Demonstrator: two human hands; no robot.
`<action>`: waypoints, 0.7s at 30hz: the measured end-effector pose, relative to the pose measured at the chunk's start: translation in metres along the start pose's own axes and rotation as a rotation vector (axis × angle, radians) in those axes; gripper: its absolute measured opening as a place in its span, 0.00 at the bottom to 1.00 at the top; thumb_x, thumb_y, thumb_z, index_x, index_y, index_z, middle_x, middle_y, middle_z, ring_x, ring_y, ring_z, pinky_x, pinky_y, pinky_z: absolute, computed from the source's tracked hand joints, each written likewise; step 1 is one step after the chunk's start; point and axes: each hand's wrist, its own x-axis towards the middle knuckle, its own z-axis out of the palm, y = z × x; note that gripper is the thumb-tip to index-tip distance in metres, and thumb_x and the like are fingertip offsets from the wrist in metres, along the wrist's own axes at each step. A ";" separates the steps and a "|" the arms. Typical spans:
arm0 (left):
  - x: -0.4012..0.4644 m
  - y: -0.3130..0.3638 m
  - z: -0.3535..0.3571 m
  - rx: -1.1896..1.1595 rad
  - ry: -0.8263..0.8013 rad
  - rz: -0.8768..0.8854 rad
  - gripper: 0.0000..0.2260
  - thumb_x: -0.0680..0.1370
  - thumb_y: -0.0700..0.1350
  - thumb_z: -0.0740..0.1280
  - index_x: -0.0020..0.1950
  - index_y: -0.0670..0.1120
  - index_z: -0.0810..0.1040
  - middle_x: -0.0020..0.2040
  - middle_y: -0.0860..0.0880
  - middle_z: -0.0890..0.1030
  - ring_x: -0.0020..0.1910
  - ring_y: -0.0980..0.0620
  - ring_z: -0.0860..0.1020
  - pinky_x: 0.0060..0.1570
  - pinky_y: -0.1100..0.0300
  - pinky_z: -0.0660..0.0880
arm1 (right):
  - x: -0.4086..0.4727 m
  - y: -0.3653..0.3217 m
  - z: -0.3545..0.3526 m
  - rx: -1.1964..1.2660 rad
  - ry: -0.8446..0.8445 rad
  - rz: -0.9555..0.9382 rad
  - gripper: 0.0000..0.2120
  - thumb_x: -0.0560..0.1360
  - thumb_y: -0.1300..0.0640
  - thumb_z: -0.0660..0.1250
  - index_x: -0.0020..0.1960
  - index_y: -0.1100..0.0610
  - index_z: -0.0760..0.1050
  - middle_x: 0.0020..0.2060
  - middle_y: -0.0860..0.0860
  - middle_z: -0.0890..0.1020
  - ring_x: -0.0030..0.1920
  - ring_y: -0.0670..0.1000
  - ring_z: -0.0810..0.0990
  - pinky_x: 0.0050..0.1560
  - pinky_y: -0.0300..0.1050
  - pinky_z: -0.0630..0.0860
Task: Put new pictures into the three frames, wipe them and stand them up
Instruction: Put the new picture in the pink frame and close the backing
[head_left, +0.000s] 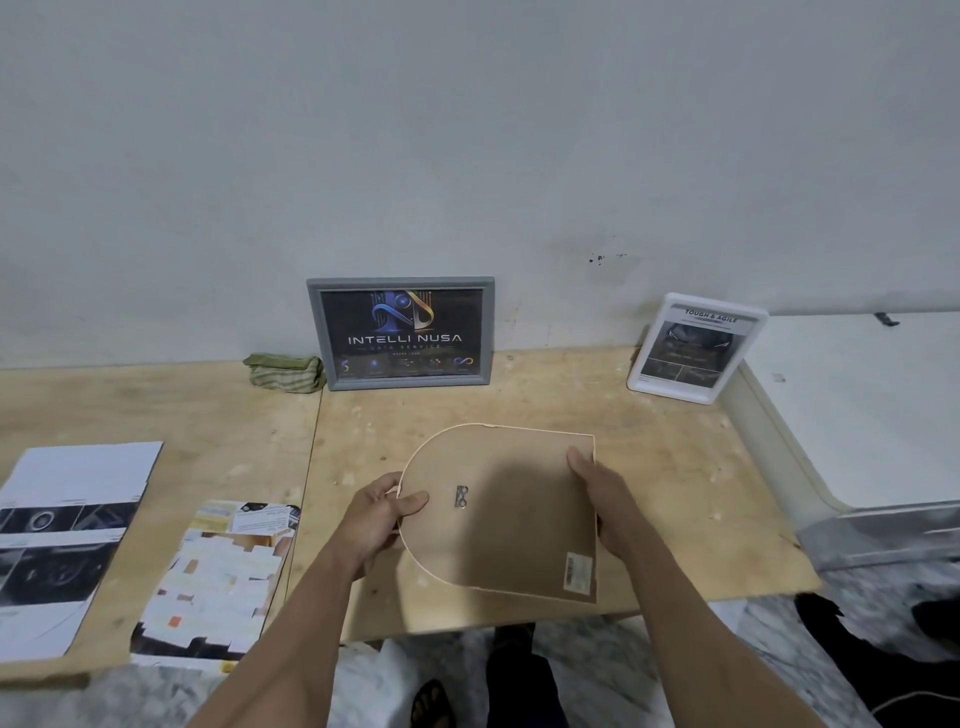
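Observation:
An arch-shaped frame (524, 525) lies back side up over the wooden table (670, 467), its brown backing board and small metal hanger showing. My left hand (376, 522) grips its rounded left edge, thumb on the board. My right hand (602, 499) holds the straight right edge near the far corner. A grey frame (401, 332) with a dark logo picture stands against the wall. A white frame (696, 348) with a dark picture stands at the back right. A folded green cloth (284, 371) lies left of the grey frame.
Two printed sheets lie on the left: a black-and-white one (67, 545) and a colourful one (218, 582). A white surface (862, 415) adjoins the table on the right. The table's front edge runs just below the arch frame, with marbled floor and my feet beneath.

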 end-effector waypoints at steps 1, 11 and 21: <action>0.000 0.001 0.001 0.005 -0.011 0.000 0.09 0.76 0.37 0.70 0.55 0.46 0.81 0.43 0.48 0.86 0.36 0.51 0.83 0.34 0.60 0.78 | 0.000 -0.003 0.003 -0.023 0.062 -0.034 0.16 0.77 0.44 0.65 0.49 0.55 0.81 0.46 0.53 0.86 0.49 0.55 0.83 0.52 0.51 0.79; 0.003 0.008 -0.004 -0.054 0.028 0.017 0.09 0.76 0.39 0.71 0.55 0.49 0.82 0.44 0.49 0.86 0.40 0.49 0.82 0.39 0.59 0.75 | -0.011 -0.041 0.028 -0.016 0.213 -0.191 0.23 0.79 0.43 0.60 0.43 0.61 0.82 0.38 0.55 0.84 0.39 0.55 0.81 0.43 0.46 0.76; 0.013 0.036 -0.012 -0.042 0.122 0.126 0.13 0.80 0.41 0.67 0.65 0.46 0.77 0.52 0.44 0.83 0.44 0.46 0.80 0.43 0.54 0.77 | -0.035 -0.059 0.056 -0.111 0.054 -0.657 0.08 0.76 0.52 0.69 0.49 0.57 0.79 0.43 0.49 0.85 0.46 0.48 0.83 0.51 0.45 0.77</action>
